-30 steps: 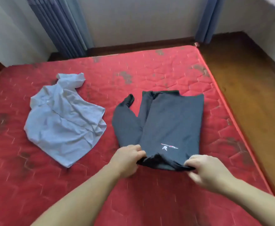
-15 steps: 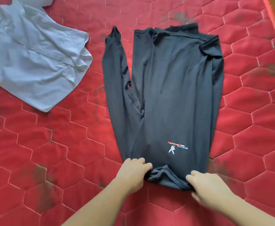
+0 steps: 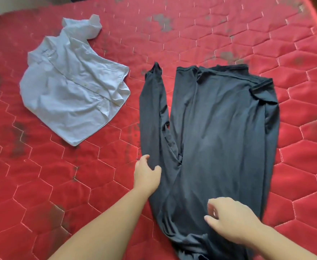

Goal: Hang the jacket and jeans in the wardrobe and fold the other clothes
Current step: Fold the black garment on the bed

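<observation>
A dark long-sleeved top (image 3: 219, 132) lies spread lengthwise near the mattress's (image 3: 219, 30) right edge, one sleeve running along its left side. The left hand (image 3: 147, 175) rests at that sleeve's outer edge, thumb and fingers loosely spread — gripping nothing visibly — while the right hand (image 3: 232, 220) hovers relaxed over the near end. A crumpled pale blue shirt (image 3: 73, 85) lies toward the far-left corner.

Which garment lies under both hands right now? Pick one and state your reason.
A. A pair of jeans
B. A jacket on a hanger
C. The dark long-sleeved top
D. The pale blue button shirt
C: the left hand rests at the edge of the dark long-sleeved top by its sleeve, and the right hand is over its near end, while the pale blue button shirt lies apart, untouched, on the red mattress.
</observation>
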